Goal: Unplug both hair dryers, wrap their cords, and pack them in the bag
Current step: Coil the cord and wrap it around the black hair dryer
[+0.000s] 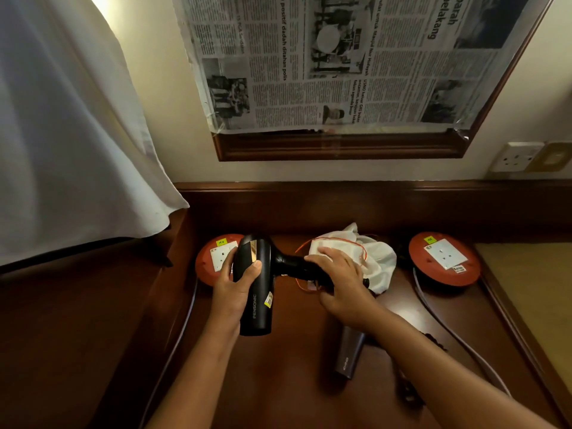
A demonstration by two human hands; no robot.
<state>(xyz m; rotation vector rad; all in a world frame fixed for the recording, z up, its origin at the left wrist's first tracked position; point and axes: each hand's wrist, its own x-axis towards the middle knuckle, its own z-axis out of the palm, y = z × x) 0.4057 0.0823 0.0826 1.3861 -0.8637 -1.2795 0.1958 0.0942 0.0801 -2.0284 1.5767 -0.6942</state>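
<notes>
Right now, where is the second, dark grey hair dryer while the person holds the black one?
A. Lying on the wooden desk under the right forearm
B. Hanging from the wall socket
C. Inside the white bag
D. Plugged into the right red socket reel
A: the grey hair dryer lies flat on the wooden desk, partly beneath the right forearm, while the left hand and right hand grip the black hair dryer in front of the white bag.

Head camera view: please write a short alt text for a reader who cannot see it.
Two hands hold a black hair dryer over a dark wooden table: the left hand grips its barrel, the right hand its handle. Behind lies a white bag.
</notes>
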